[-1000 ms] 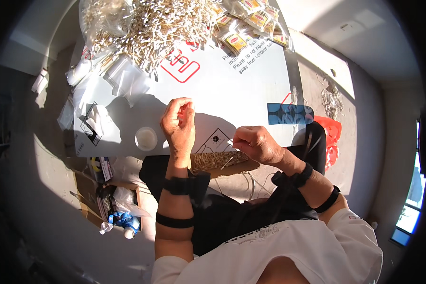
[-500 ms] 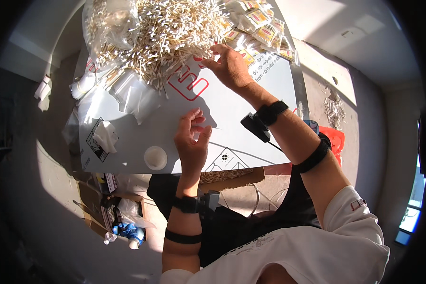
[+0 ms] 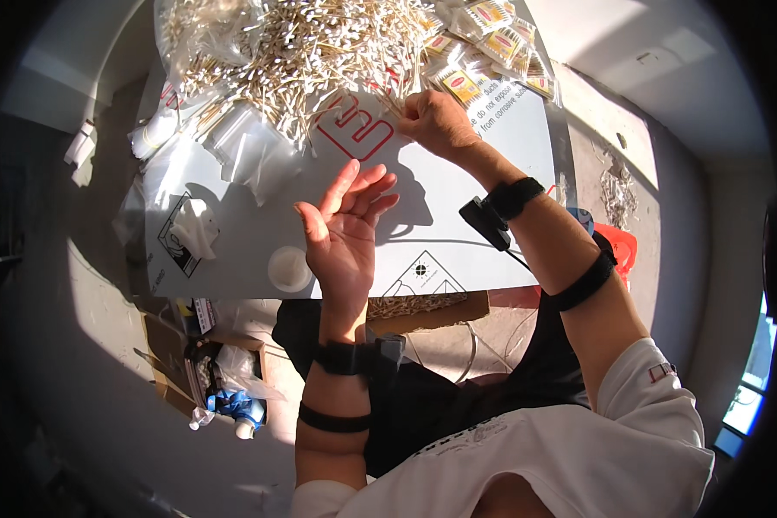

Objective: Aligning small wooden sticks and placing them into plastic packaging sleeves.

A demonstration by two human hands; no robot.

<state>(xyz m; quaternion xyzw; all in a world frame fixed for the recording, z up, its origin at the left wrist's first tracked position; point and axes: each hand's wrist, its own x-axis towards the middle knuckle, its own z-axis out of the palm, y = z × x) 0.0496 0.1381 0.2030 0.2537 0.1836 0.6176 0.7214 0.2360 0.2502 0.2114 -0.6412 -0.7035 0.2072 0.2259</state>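
Note:
A big heap of cotton swabs [image 3: 319, 60] with white tips covers the far part of the table. At its near right edge my right hand [image 3: 439, 126] is closed, thumb and fingers pinched on the ends of a few swabs; the fingers partly hide them. My left hand [image 3: 347, 237] is held over the table's near side, palm up and fingers spread, with nothing in it. Just left of its wrist stands a small round whitish cup or lid [image 3: 288, 269]. Filled swab packets [image 3: 462, 86] with yellow labels lie beyond my right hand.
Clear plastic bags [image 3: 255, 155] lie left of the heap, and a crumpled white piece [image 3: 195, 230] sits at the table's left. Below the near edge is a cardboard box of swabs [image 3: 423, 309]. An open carton [image 3: 181, 345] stands on the floor at left, a red object [image 3: 615, 246] at right.
My left hand has turned palm up, opened its fingers and moved a little farther over the table. My right hand has closed from a loose reach and shifted slightly right and nearer.

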